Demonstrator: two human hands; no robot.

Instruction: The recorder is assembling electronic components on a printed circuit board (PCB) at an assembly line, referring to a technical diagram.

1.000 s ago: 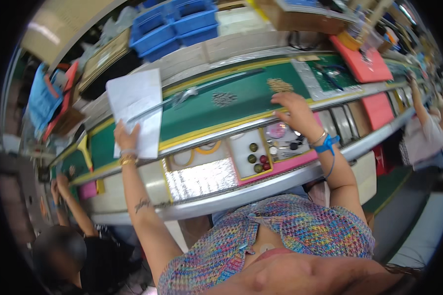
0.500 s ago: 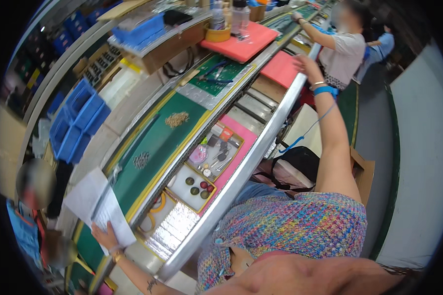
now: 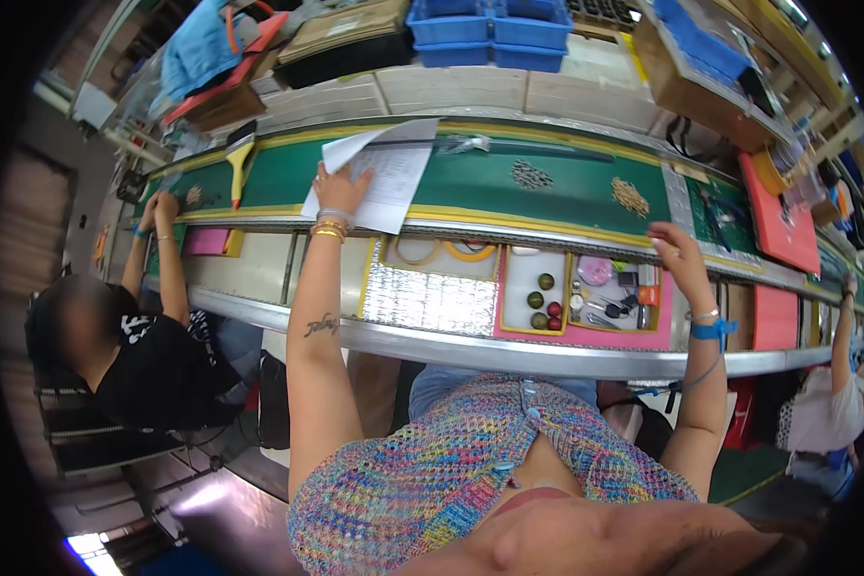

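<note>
My left hand [image 3: 341, 187] lies on a stack of white paper sheets [image 3: 389, 163] on the green conveyor belt [image 3: 566, 187], fingers spread, holding them down. There are bracelets on that wrist. My right hand [image 3: 677, 254] rests on the belt's yellow near rail, fingers loosely bent and nothing visible in them. A blue strap with a cord is around that wrist. A brown pile of small parts [image 3: 630, 197] lies on the belt just beyond my right hand. A dark pile [image 3: 531, 175] lies further left.
Below the belt, a pink tray [image 3: 586, 336] holds small round parts [image 3: 542, 302] and tools, beside a silvery foil tray [image 3: 422, 298] and tape rings [image 3: 442, 252]. A seated co-worker [image 3: 125, 355] on the left reaches the belt. Blue bins [image 3: 490, 29] and red pads [image 3: 778, 221] lie behind.
The view has swung back to face the belt squarely. My right hand has come back from far right to the near rail. My left hand stays on the paper.
</note>
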